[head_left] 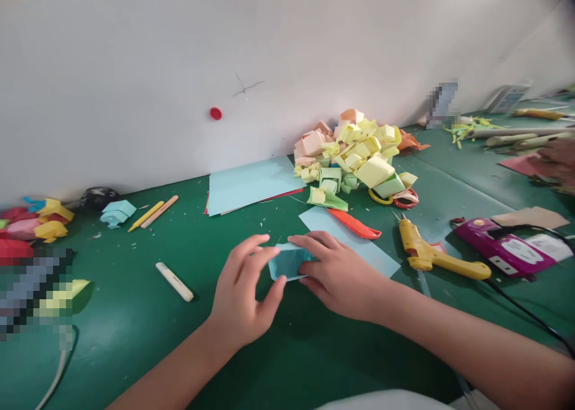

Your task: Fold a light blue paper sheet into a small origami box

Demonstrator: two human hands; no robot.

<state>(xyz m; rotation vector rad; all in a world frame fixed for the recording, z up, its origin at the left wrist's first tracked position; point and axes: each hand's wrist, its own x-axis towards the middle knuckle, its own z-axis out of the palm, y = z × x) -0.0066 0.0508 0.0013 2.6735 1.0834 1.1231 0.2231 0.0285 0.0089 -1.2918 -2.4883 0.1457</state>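
Note:
A small open box folded from light blue paper [287, 263] sits low over the green table, between my two hands. My left hand [242, 287] is curved around its left end, with a fingertip at the upper edge and the thumb at the lower edge. My right hand [344, 272] closes on the right end, its fingers partly inside and over the rim. Behind my right hand lies a flat light blue paper sheet [375, 251] with an orange-red utility knife [354, 223] on it.
Folded paper pieces [359, 152] are heaped near the white board [157, 87], with scissors [405, 198] before them. Blue sheets [251, 185] lie behind the box. To the right are a yellow glue gun [431, 255] and purple power strip [507, 248]; to the left, a white pen-like stick [174, 281].

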